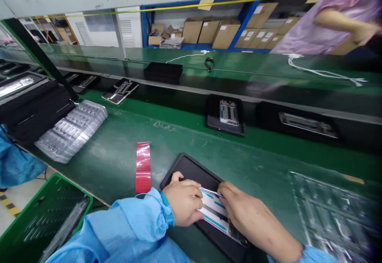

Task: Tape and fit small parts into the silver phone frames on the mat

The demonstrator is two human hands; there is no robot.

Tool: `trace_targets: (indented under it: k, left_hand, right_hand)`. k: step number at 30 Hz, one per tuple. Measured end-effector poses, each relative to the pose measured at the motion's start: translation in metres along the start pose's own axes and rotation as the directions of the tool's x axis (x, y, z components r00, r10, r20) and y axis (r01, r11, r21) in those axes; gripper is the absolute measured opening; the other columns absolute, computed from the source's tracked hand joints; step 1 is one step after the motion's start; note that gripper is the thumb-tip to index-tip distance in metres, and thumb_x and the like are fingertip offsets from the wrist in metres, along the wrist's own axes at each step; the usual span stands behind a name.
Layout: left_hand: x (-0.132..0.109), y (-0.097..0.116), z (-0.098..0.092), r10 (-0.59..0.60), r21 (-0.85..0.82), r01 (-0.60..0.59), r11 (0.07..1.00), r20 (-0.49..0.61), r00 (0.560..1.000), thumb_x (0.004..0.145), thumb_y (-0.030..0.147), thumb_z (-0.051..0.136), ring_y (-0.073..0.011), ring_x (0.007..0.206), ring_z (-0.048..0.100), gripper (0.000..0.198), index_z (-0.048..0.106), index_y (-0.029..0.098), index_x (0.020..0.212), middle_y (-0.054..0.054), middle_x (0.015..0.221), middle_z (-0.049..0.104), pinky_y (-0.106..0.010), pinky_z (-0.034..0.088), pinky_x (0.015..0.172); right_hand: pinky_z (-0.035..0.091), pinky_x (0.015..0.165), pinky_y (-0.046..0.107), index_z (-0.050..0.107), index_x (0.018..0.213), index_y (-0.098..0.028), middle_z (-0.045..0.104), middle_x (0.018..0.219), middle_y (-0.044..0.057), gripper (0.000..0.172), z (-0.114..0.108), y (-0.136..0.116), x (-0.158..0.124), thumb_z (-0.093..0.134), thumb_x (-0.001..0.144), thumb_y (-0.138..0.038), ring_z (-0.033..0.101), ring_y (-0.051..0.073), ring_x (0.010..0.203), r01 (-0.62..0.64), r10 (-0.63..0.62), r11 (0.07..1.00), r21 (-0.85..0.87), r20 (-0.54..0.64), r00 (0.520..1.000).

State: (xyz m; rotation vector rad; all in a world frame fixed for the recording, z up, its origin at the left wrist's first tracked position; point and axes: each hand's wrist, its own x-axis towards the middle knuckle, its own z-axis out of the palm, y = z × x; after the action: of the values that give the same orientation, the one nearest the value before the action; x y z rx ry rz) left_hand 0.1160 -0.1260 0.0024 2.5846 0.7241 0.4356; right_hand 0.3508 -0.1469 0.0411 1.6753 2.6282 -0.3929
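Observation:
A phone frame (213, 207) with white and blue strips lies on a black tray (191, 167) on the green bench. My left hand (185, 201) grips its left edge, fingers bent over the side. Along its right edge my right hand (244, 211) is wrapped, fingers pressed together and thumb hidden. Both hands rest low over the tray. To the left of the tray lies a strip of red film (143, 167).
Clear plastic trays lie at left (74, 129) and right (331, 215). A green crate (50, 215) stands at lower left. Phone frames on black trays (225, 113) line the belt behind. Across the bench, a person in pink (322, 24) reaches rightward.

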Motion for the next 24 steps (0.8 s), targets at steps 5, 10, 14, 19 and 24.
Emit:
trace_targets:
  k: [5, 10, 14, 19, 24]
  left_hand:
    - [0.0, 0.001, -0.002, -0.012, 0.011, 0.012, 1.0, 0.013, 1.0, 0.092, 0.044, 0.056, -0.0251, 0.127, 0.053, 0.026, 0.07, 0.023, 0.092, -0.003, 0.115, 0.073, -0.051, 0.021, 0.101]
    - [0.0, 0.001, -0.001, -0.012, -0.029, 0.012, 0.999, 0.006, 1.0, 0.092, 0.043, 0.056, -0.0262, 0.127, 0.053, 0.026, 0.07, 0.022, 0.091, -0.003, 0.113, 0.073, -0.052, 0.021, 0.102]
    - [-0.001, 0.0, -0.001, -0.017, -0.036, 0.018, 0.999, 0.016, 1.0, 0.092, 0.044, 0.056, -0.0267, 0.127, 0.052, 0.026, 0.07, 0.022, 0.091, -0.004, 0.114, 0.073, -0.051, 0.021, 0.101]
    - [-0.001, 0.0, 0.0, -0.021, -0.034, 0.021, 0.999, 0.006, 1.0, 0.092, 0.044, 0.057, -0.0261, 0.127, 0.052, 0.026, 0.07, 0.022, 0.091, -0.004, 0.114, 0.073, -0.051, 0.021, 0.099]
    - [-0.001, 0.0, 0.001, -0.016, -0.04, 0.016, 0.999, -0.012, 1.0, 0.091, 0.043, 0.058, -0.0263, 0.127, 0.052, 0.025, 0.069, 0.021, 0.089, -0.004, 0.113, 0.073, -0.05, 0.022, 0.098]
  right_hand:
    - [0.045, 0.064, 0.028, 0.059, 0.083, -0.021, 0.064, 0.086, 0.005, 0.023, -0.009, -0.001, 0.006, 0.039, 0.093, -0.024, 0.063, 0.016, 0.071, -0.077, 0.073, 0.995, 0.057, 0.079, 0.994]
    - [0.048, 0.073, 0.028, 0.062, 0.083, -0.023, 0.067, 0.087, 0.005, 0.02, -0.011, 0.004, 0.012, 0.044, 0.089, -0.028, 0.065, 0.019, 0.079, -0.143, 0.126, 0.959, 0.246, 0.084, 0.988]
    - [0.049, 0.075, 0.028, 0.064, 0.083, -0.023, 0.068, 0.09, 0.005, 0.02, -0.014, 0.011, 0.015, 0.046, 0.088, -0.03, 0.065, 0.019, 0.083, -0.147, 0.101, 0.919, 0.367, 0.141, 0.985]
    - [0.048, 0.074, 0.027, 0.066, 0.082, -0.023, 0.069, 0.088, 0.003, 0.016, -0.016, 0.015, 0.018, 0.049, 0.082, -0.025, 0.066, 0.018, 0.082, -0.17, 0.111, 0.903, 0.394, 0.169, 0.979]
    - [0.048, 0.074, 0.028, 0.066, 0.08, -0.023, 0.07, 0.087, 0.004, 0.02, -0.015, 0.013, 0.019, 0.048, 0.085, -0.028, 0.066, 0.019, 0.081, -0.159, 0.11, 0.91, 0.382, 0.146, 0.983]
